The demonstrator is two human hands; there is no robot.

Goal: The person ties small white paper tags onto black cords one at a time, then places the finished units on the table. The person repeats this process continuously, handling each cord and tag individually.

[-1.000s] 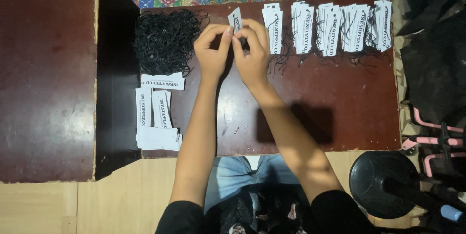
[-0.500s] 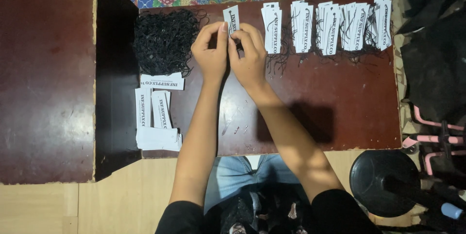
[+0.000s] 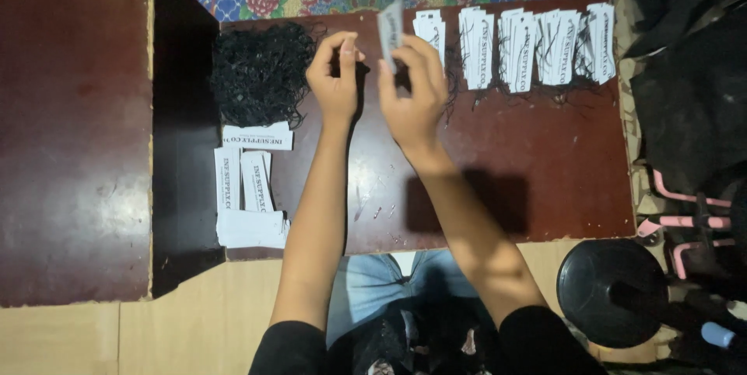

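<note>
While your right hand (image 3: 416, 99) pinches a white printed paper tag (image 3: 390, 26) upright, your left hand (image 3: 336, 75) fingers close on a thin black string (image 3: 359, 71) above the dark brown wooden table (image 3: 529, 165).

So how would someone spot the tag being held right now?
On the dark red table, look at its far edge, left of the row of white tag stacks. The right hand pinches one white tag, the only one lifted upright.

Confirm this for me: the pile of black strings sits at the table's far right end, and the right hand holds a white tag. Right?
Not quite. The head view shows the pile of black strings at the table's far left end. The right hand does hold a white tag.
</note>
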